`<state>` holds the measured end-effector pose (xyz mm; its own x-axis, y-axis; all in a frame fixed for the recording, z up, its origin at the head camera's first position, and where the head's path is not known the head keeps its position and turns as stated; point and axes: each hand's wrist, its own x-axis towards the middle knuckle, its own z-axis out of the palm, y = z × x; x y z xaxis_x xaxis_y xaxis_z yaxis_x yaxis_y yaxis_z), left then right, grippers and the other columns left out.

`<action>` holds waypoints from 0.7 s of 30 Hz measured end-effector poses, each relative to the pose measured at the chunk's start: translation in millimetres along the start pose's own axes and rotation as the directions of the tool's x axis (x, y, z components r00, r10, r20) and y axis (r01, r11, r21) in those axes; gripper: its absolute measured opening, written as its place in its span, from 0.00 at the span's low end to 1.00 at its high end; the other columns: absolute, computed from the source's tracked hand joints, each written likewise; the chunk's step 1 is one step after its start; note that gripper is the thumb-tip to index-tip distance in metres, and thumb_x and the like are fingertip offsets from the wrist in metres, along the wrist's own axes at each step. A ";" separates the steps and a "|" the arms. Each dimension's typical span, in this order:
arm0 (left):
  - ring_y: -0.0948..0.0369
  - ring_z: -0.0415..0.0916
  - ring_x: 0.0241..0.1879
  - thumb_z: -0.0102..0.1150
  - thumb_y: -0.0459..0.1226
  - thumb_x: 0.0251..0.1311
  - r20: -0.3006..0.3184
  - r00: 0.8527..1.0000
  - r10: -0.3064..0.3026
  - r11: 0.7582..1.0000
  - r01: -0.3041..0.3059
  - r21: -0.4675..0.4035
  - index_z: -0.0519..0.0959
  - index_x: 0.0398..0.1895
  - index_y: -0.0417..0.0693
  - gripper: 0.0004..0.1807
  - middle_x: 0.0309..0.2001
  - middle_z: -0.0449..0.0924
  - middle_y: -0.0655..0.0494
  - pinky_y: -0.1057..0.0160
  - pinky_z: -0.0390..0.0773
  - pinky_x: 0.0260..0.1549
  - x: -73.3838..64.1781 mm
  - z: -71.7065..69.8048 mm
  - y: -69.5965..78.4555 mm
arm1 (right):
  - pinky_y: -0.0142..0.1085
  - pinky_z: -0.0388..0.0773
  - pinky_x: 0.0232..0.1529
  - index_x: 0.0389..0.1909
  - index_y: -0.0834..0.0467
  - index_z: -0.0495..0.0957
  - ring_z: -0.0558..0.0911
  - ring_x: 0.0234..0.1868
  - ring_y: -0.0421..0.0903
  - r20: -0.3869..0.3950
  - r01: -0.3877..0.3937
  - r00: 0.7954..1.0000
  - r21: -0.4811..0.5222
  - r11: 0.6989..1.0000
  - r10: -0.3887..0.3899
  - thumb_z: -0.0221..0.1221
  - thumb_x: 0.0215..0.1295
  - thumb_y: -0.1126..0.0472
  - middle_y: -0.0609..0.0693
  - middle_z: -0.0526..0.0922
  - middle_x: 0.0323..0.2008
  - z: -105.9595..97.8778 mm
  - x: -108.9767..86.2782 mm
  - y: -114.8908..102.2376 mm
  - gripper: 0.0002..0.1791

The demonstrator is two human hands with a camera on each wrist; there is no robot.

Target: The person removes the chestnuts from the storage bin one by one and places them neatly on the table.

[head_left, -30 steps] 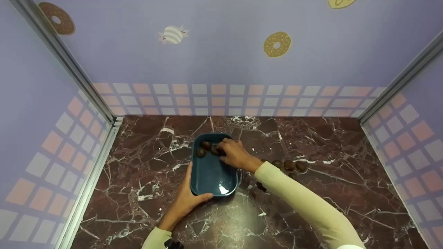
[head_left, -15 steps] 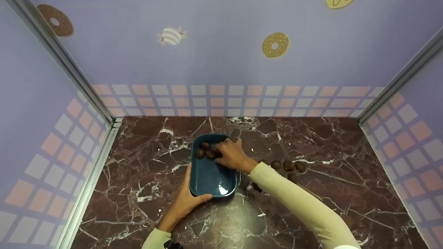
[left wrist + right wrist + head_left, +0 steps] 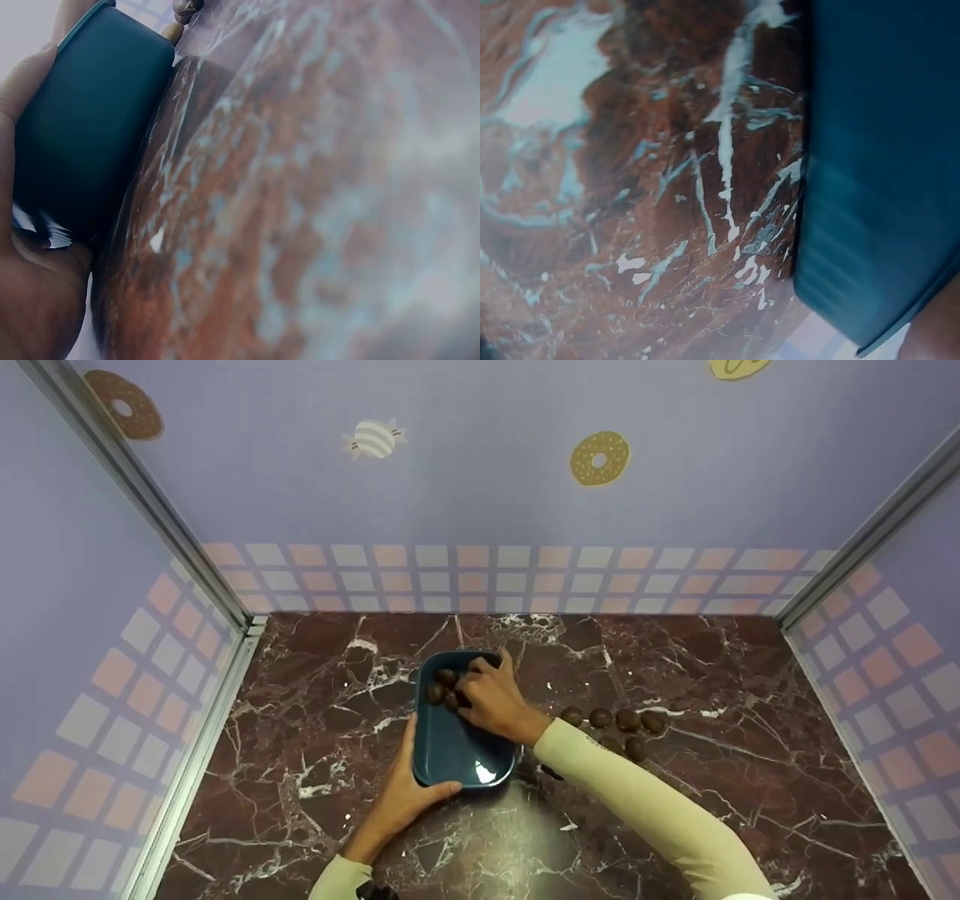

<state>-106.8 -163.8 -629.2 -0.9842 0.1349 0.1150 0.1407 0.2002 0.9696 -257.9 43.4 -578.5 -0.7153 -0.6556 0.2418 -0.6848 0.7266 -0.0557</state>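
A deep blue-green rectangular container [image 3: 461, 750] stands on the marble surface. My left hand [image 3: 409, 787] grips its near left corner, thumb along the front rim and fingers on the left wall. In the left wrist view the container [image 3: 90, 120] fills the upper left, with the left hand [image 3: 37, 292] against it. My right hand [image 3: 491, 697] reaches over the right wall, its curled fingers on a dark brown chestnut that they partly cover. Other chestnuts [image 3: 447, 678] lie beside it at the far left inside. The right wrist view shows the container's outer wall [image 3: 877, 165].
Several more chestnuts [image 3: 628, 719] lie on the marble surface [image 3: 720, 765] right of the container, some partly behind the right sleeve [image 3: 637, 802]. A dark object [image 3: 551, 772] peeks out under that sleeve. Patterned purple walls [image 3: 480, 495] enclose the back and both sides.
My right hand has shifted slightly left and nearer inside the container, and the chestnuts by its fingers have shifted. More loose chestnuts show beside the sleeve. The left hand keeps its place.
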 end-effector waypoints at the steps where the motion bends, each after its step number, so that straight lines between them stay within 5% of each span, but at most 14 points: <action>1: 0.42 0.48 0.87 0.90 0.42 0.51 -0.001 1.000 0.004 1.000 -0.004 0.002 0.40 0.93 0.47 0.77 0.89 0.46 0.39 0.38 0.50 0.81 0.1 -0.1 0.4 | 0.70 0.66 0.72 0.43 0.51 0.93 0.81 0.60 0.52 -0.010 0.026 1.000 -0.012 1.000 -0.026 0.76 0.68 0.46 0.48 0.93 0.41 0.5 -0.3 -0.9 0.13; 7: 0.40 0.48 0.86 0.91 0.41 0.50 -0.005 1.000 0.009 1.000 -0.009 0.017 0.40 0.92 0.44 0.77 0.89 0.46 0.38 0.35 0.51 0.80 0.0 0.4 0.1 | 0.53 0.74 0.58 0.45 0.52 0.93 0.81 0.53 0.51 -0.001 0.102 0.995 0.038 0.994 -0.102 0.75 0.70 0.50 0.48 0.93 0.40 1.1 -1.9 -2.7 0.11; 13: 0.42 0.47 0.87 0.91 0.42 0.51 -0.008 1.000 -0.001 1.000 0.001 0.014 0.40 0.92 0.45 0.77 0.90 0.45 0.40 0.38 0.50 0.81 -0.3 0.8 1.6 | 0.54 0.72 0.58 0.53 0.51 0.93 0.79 0.53 0.51 0.041 0.076 0.996 0.150 0.986 -0.083 0.76 0.69 0.52 0.46 0.93 0.45 -4.8 -4.9 -2.4 0.15; 21: 0.40 0.49 0.86 0.89 0.42 0.52 -0.007 1.000 -0.006 1.000 0.007 0.021 0.40 0.92 0.44 0.76 0.89 0.45 0.39 0.34 0.52 0.80 -0.4 0.1 0.1 | 0.57 0.72 0.63 0.52 0.55 0.88 0.78 0.57 0.53 0.036 0.011 0.999 0.294 0.956 -0.022 0.75 0.68 0.53 0.51 0.90 0.47 -19.4 -18.2 -2.7 0.16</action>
<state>-106.4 -163.8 -629.2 -0.9858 0.1266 0.1103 0.1365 0.2217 0.9655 -240.3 57.4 -563.9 -0.7044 -0.6785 0.2083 -0.7031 0.6271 -0.3352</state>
